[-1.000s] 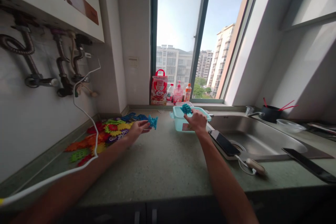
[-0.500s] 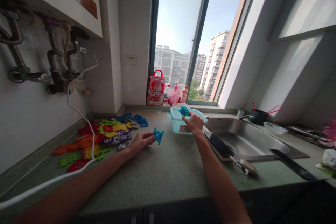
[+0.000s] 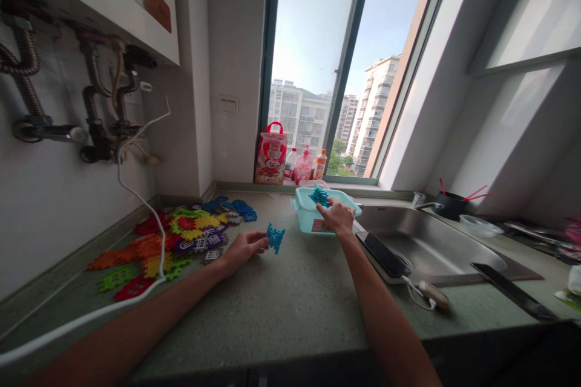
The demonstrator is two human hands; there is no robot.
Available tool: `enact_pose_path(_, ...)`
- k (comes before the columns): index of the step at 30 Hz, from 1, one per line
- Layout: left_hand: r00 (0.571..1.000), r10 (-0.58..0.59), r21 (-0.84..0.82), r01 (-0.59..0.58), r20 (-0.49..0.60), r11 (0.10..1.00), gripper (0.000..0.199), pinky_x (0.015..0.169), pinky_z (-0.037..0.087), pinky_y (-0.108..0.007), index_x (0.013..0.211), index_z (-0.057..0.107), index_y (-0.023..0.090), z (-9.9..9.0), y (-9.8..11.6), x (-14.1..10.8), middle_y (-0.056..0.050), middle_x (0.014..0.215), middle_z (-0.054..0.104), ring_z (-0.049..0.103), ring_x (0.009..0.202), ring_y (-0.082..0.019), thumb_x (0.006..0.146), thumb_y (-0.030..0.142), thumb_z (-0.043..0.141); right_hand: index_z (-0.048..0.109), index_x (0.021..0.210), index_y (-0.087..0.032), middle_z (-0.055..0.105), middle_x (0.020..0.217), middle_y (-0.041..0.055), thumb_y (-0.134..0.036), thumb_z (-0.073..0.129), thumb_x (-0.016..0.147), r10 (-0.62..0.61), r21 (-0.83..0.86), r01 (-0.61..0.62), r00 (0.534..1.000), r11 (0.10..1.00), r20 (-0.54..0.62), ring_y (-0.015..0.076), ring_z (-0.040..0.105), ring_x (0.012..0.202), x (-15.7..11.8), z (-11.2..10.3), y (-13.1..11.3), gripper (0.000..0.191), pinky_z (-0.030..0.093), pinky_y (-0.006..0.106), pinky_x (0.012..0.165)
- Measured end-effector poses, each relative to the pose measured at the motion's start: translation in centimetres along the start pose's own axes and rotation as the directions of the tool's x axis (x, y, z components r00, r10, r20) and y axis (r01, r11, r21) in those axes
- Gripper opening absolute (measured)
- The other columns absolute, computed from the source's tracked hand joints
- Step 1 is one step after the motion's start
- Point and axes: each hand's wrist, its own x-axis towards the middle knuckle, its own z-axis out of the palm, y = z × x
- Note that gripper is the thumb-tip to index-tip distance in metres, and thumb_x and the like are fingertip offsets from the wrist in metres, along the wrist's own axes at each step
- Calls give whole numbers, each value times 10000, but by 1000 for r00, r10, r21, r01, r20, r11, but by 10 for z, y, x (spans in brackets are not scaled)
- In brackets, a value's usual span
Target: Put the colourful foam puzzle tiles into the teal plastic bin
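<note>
My left hand (image 3: 245,250) pinches a blue toothed plastic piece (image 3: 275,238) above the counter. Over the near rim of a light turquoise plastic tub (image 3: 305,219), my right hand (image 3: 338,216) grips a teal toothed piece (image 3: 319,196), or a small bunch of them; I cannot tell how many. The fingers of both hands are closed. Left of my left hand lies a spread of flat interlocking plastic pieces (image 3: 152,246) in red, orange, green, yellow, purple, grey and blue. The inside of the tub is mostly hidden.
A white cable (image 3: 162,242) runs across the colored pieces. Right of the tub are a phone (image 3: 384,254), a steel sink (image 3: 431,242) and a dark flat bar (image 3: 512,290) across the sink's corner. Bottles (image 3: 303,164) and a red bag (image 3: 271,157) stand by the window.
The camera view has shifted slightly. Both hands keep their grip and stay in nearly the same places, the right one still over the tub.
</note>
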Motion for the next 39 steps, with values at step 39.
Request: enact_pose_path(39,999,17,-4,-17,34,1000,594,836,519,-350,1071,768,133,2,5,-4,-113,1033,775,690,916,-240,710,590,884,801,1149,-243,791,1089,127,-634,547,955,-7,-106,20,993,994,119,324,669,1143,0,-2,1,505,301,488,1100)
